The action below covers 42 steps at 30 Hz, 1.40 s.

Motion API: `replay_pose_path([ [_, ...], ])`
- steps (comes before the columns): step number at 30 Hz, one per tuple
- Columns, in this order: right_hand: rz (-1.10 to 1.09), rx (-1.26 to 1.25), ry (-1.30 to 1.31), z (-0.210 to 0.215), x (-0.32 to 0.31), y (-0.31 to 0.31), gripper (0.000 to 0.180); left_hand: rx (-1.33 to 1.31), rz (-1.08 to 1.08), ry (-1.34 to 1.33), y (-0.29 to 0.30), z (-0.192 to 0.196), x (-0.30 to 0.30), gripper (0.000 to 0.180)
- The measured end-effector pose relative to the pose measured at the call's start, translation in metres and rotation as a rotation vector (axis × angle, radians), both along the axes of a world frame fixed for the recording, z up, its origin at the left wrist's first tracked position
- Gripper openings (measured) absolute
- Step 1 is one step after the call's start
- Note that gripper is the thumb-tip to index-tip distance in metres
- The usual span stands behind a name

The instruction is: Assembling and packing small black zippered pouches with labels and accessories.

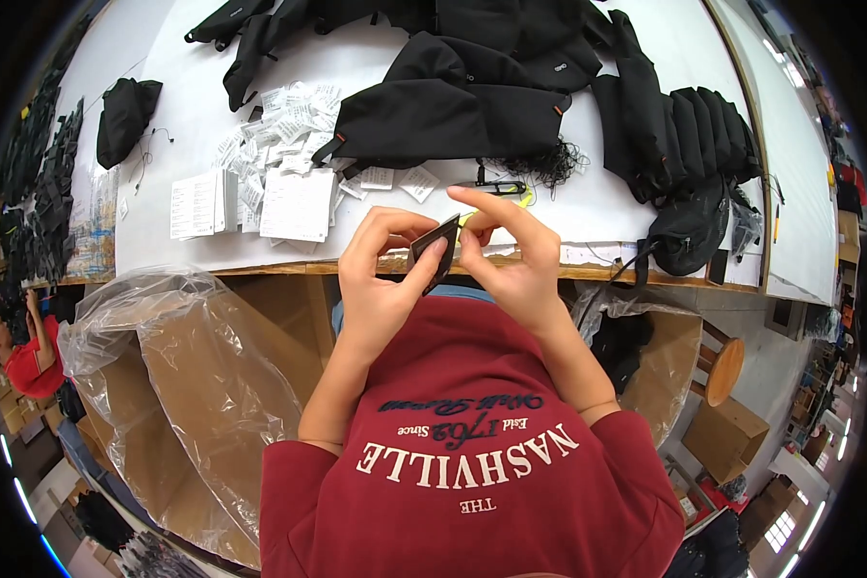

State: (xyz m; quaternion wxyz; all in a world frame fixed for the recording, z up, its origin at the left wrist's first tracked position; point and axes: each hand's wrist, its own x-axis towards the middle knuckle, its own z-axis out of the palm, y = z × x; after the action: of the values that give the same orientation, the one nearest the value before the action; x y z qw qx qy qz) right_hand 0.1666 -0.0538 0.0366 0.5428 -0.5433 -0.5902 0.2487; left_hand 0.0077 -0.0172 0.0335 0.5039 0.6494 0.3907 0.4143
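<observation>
My left hand (385, 265) is closed on a small flat black tag (436, 252), thumb in front and fingers behind, just past the table's near edge. Close by on the right, my right hand (515, 241) has its index finger raised while the thumb and other fingers pinch together beside the tag's upper edge. A bit of yellow-green shows at that pinch, but I cannot make out what is held. Behind the hands on the table lie a black pen-like tool (501, 187) and a tangle of thin black cords (549, 164).
Small white packets (294, 120) are heaped at the left-centre, behind two stacks of printed leaflets (297, 204). Black fabric bags (433, 111) cover the far table, with more at right (694, 135). Plastic-lined cartons (183, 356) stand below the edge. Another person (34, 356) is far left.
</observation>
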Motion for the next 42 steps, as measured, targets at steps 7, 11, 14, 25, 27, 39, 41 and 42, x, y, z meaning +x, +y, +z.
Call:
replay_pose_path([
  [7,-0.031,0.000,0.067,-0.002,-0.005,0.003,0.043,0.088,0.033,-0.008,0.001,-0.001,0.005,0.017],
  [11,0.004,-0.104,0.188,0.002,0.001,0.002,0.033,0.166,0.008,-0.017,0.001,-0.001,-0.002,0.021],
  [14,0.074,-0.157,0.158,0.003,0.009,0.000,0.025,0.246,0.010,-0.037,0.001,-0.002,-0.006,0.024],
  [25,0.115,-0.120,0.111,0.009,0.013,-0.004,0.015,0.258,-0.015,-0.069,-0.001,-0.003,-0.009,0.025],
  [27,0.126,-0.115,0.097,0.011,0.013,-0.005,0.016,0.327,-0.032,-0.038,0.000,-0.004,-0.011,0.024],
  [39,0.102,-0.095,0.105,0.006,0.016,-0.005,0.016,-0.069,-0.289,-0.359,0.008,-0.009,-0.014,0.014],
  [41,0.185,-0.120,0.074,0.005,0.020,-0.006,0.014,-0.273,-0.340,-0.381,0.011,-0.017,-0.023,0.014],
  [42,0.267,-0.149,0.042,0.005,0.021,-0.007,0.013,-0.481,-0.391,-0.401,0.012,-0.019,-0.025,0.015],
])
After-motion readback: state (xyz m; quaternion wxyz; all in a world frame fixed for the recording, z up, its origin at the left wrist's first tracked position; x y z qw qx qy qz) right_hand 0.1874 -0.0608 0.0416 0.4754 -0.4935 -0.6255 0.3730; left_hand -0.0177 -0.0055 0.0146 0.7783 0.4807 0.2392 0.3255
